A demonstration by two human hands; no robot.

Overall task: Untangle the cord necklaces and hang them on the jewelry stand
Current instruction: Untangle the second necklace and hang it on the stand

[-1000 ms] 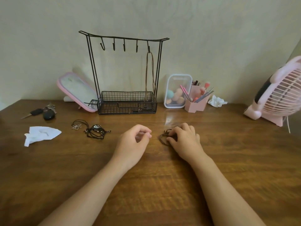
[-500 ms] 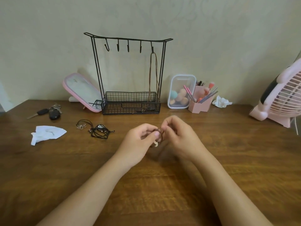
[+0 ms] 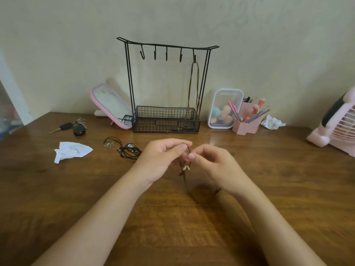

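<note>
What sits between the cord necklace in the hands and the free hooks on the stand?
Nothing visible. The left hand and right hand pinch the cord necklace above the table, straight in front of the jewelry stand. Four hooks are free; the rightmost carries a brown necklace. The black tangle lies off to the left.

The left forearm (image 3: 99,217) and the right forearm (image 3: 269,217) are bare along all their visible length. The left hand (image 3: 163,158) and the right hand (image 3: 213,166) are bare too, with short, plain fingernails (image 3: 191,156).
</note>
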